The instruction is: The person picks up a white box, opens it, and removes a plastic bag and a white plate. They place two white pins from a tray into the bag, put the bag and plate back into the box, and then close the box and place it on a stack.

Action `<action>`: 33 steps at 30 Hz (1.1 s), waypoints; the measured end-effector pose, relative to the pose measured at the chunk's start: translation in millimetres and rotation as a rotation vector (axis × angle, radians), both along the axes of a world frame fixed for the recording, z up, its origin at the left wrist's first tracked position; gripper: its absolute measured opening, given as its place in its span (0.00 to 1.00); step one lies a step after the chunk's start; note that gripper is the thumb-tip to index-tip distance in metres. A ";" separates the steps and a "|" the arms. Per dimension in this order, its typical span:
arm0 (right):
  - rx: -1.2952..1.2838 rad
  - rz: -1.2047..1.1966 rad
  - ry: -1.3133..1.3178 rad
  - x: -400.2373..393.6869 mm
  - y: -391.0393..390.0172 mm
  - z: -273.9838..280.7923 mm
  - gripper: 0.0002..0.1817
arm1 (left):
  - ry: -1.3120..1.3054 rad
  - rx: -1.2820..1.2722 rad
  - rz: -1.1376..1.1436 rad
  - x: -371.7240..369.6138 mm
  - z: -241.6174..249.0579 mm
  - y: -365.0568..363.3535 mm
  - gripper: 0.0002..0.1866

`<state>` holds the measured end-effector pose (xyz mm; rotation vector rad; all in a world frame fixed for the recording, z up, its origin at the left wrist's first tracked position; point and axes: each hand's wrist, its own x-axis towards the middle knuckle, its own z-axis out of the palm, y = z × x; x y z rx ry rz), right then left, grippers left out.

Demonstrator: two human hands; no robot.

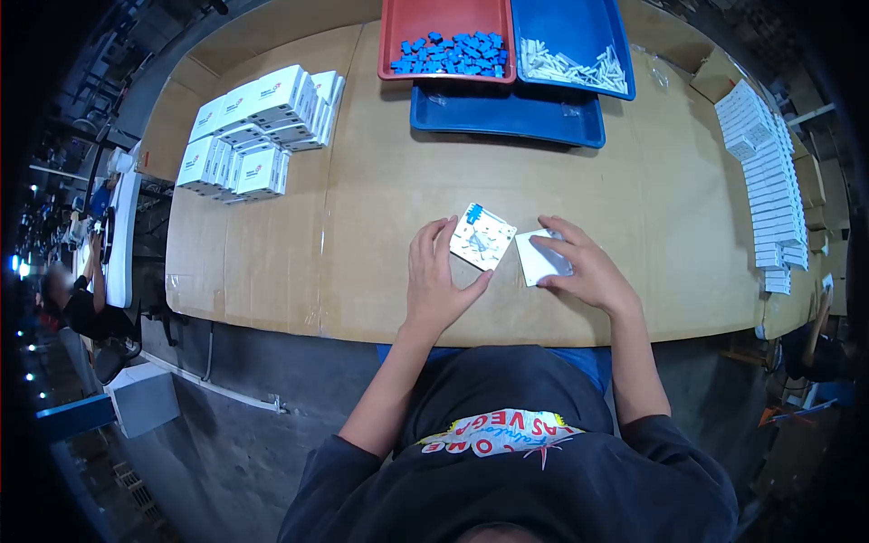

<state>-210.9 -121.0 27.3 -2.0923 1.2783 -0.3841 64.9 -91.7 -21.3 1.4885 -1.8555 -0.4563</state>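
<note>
My left hand (435, 278) grips a square white piece (487, 242) by its edges, fingers along the left side and thumb at the lower corner. Grey printed or drawn marks cover its upper face, and a small blue part (474, 214) sits at its top corner. To the right, my right hand (584, 270) has its fingers and thumb around a plain white square piece (539, 261), partly hidden beneath the fingers. The two squares lie close together, low over the cardboard-covered table (380, 217).
Ahead are a red bin (391, 54) of blue parts, a blue bin (618, 45) of white sticks and another blue tray (507, 125). White boxes (262, 136) are stacked on the left, and more white boxes (765, 181) on the right. A person (81, 294) sits at far left.
</note>
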 end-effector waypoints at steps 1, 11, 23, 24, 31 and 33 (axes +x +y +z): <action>-0.017 0.028 0.021 -5.6 4.9 -4.9 0.30 | -0.025 0.010 -0.004 -1.6 -1.5 0.6 0.46; 0.248 -0.246 -0.194 -5.0 18.9 27.6 0.15 | -0.035 -0.053 -0.018 -1.7 -5.9 3.3 0.47; -0.180 -0.346 -0.045 -1.2 7.2 -12.7 0.21 | 1.022 0.149 -0.038 11.3 -5.2 7.8 0.46; -0.222 -0.308 -0.036 3.2 9.4 -10.6 0.24 | 1.052 0.166 -0.020 13.1 -5.8 7.2 0.44; -0.299 -0.166 0.021 7.1 18.0 -18.8 0.32 | 1.663 0.522 0.097 0.3 16.8 0.7 0.39; -0.260 -0.205 -0.038 7.2 14.3 -15.1 0.31 | 1.810 0.734 0.096 -4.2 20.0 -2.8 0.45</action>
